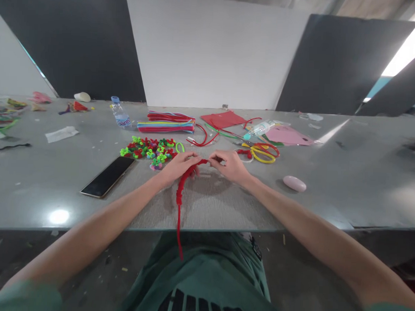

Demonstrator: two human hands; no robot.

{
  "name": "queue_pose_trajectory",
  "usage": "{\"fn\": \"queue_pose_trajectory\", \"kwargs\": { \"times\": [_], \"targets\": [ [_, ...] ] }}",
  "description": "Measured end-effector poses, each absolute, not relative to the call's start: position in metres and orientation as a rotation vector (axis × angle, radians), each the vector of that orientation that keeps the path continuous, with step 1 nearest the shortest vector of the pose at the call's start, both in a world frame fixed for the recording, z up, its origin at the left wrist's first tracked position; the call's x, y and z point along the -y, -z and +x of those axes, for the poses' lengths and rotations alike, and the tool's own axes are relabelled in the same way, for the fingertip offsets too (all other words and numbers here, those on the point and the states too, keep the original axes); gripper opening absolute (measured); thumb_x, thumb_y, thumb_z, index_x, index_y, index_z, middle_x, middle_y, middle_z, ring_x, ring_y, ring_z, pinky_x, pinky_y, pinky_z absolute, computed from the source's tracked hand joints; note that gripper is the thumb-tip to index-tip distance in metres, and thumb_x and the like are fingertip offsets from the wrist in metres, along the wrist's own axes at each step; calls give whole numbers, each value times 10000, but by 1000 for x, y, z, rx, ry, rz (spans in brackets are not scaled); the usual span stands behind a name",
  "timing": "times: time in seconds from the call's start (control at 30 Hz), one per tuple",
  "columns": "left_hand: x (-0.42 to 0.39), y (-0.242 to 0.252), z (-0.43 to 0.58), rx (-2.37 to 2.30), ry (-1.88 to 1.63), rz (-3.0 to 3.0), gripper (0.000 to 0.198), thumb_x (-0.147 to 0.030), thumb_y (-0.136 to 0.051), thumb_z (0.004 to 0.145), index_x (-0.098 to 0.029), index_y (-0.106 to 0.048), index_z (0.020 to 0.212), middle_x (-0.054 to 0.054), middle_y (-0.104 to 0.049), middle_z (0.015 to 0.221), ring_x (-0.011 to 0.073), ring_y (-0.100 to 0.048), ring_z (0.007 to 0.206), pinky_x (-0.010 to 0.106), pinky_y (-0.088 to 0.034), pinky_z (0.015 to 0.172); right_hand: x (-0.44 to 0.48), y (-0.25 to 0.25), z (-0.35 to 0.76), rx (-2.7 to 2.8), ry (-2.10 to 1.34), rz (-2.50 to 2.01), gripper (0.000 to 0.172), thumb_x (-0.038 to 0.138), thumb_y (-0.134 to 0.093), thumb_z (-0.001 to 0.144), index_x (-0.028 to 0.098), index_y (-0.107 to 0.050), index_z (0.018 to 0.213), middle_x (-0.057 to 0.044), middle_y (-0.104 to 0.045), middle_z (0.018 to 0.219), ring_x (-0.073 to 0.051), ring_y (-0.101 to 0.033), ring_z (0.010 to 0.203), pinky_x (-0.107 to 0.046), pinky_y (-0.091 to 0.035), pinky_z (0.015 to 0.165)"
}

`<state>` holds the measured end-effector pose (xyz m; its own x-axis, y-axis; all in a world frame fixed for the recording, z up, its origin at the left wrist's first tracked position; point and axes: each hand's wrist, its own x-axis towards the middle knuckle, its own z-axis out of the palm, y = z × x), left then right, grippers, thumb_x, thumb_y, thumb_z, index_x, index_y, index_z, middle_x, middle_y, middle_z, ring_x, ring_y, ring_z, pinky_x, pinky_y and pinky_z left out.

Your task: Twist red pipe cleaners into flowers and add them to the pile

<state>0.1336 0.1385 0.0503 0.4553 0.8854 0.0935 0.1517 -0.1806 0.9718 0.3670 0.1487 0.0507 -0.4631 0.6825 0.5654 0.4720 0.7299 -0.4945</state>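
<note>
A red pipe cleaner (pixel 180 191) with a thick coiled section hangs in a curve from my hands, and its thin straight tail drops past the table's front edge. My left hand (pixel 182 166) is closed around the upper part of the coil. With thumb and forefinger pressed together, my right hand (pixel 229 165) pinches the coil's right-hand end. Both hands are just above the grey table, close to each other. Left of them lies a heap of small green and red pipe-cleaner flowers (pixel 146 149).
Bundles of coloured pipe cleaners (pixel 167 126) lie at the back beside a water bottle (pixel 120 112). Scissors with yellow and red handles (pixel 264 154) lie to the right, near a pink sheet (pixel 290 135). A phone (pixel 108 177) is at left, a pale oval object (pixel 294 183) at right.
</note>
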Motion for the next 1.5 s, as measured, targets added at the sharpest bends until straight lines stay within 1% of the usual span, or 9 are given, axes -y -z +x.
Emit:
{"fn": "queue_pose_trajectory", "kwargs": {
  "times": [0.1,0.2,0.33,0.5,0.67,0.9,1.1,1.3,1.5],
  "targets": [
    [-135,-51,135,-800,-777,1663,410,-571,-604,1006,-167,-665,974,59,-753,764,151,-685,599,255,-545,593,-145,-51,363,2175,-338,-809,206,310,-598,1021,205,-683,865,-10,-717,790,-142,-613,703,-260,-436,691],
    [-134,-51,137,-752,-750,1648,364,-518,-631,1000,-161,-664,940,41,-725,710,140,-663,577,249,-546,591,-145,-52,363,2187,-318,-782,203,287,-585,1021,207,-677,859,-10,-708,790,-145,-606,708,-264,-432,698],
    [-138,-50,136,-791,-756,1668,350,-485,-600,1022,-175,-627,864,30,-715,681,127,-642,557,232,-501,564,-149,-54,367,2130,-300,-808,196,281,-584,1011,207,-652,842,-9,-684,777,-150,-586,699,-272,-419,688],
    [-139,-53,135,-825,-770,1691,335,-458,-576,1035,-177,-635,863,23,-707,682,121,-634,569,230,-466,575,-153,-54,371,2093,-280,-818,209,311,-584,1026,214,-636,849,1,-664,757,-153,-585,695,-280,-421,698],
    [-137,-59,136,-878,-768,1727,321,-436,-557,1038,-168,-656,892,10,-693,662,107,-606,533,219,-407,543,-154,-56,373,2073,-228,-821,199,296,-565,1022,219,-620,847,-3,-662,765,-160,-585,702,-286,-425,704],
    [-138,-59,135,-873,-768,1766,311,-428,-558,1027,-173,-666,885,6,-681,649,112,-597,540,224,-390,539,-156,-61,376,2074,-194,-866,196,294,-553,1009,228,-602,831,-9,-655,758,-170,-582,700,-298,-426,708],
    [-138,-59,135,-866,-761,1793,338,-457,-568,1018,-174,-675,867,11,-670,641,120,-591,560,228,-407,564,-159,-63,379,2063,-186,-897,202,315,-551,997,230,-591,819,-13,-643,754,-179,-581,713,-304,-423,708],
    [-135,-62,135,-899,-718,1790,342,-487,-572,1013,-179,-701,937,-19,-594,591,115,-509,508,233,-366,520,-159,-66,381,2042,-183,-899,201,282,-525,1003,227,-565,813,-16,-634,760,-177,-564,714,-309,-407,708],
    [-135,-61,134,-867,-721,1791,333,-471,-547,1031,-179,-707,1029,-28,-545,608,117,-473,529,236,-345,528,-162,-68,385,1975,-114,-964,214,302,-539,1009,225,-595,818,-17,-651,748,-167,-541,668,-307,-401,675]
  ]
}}
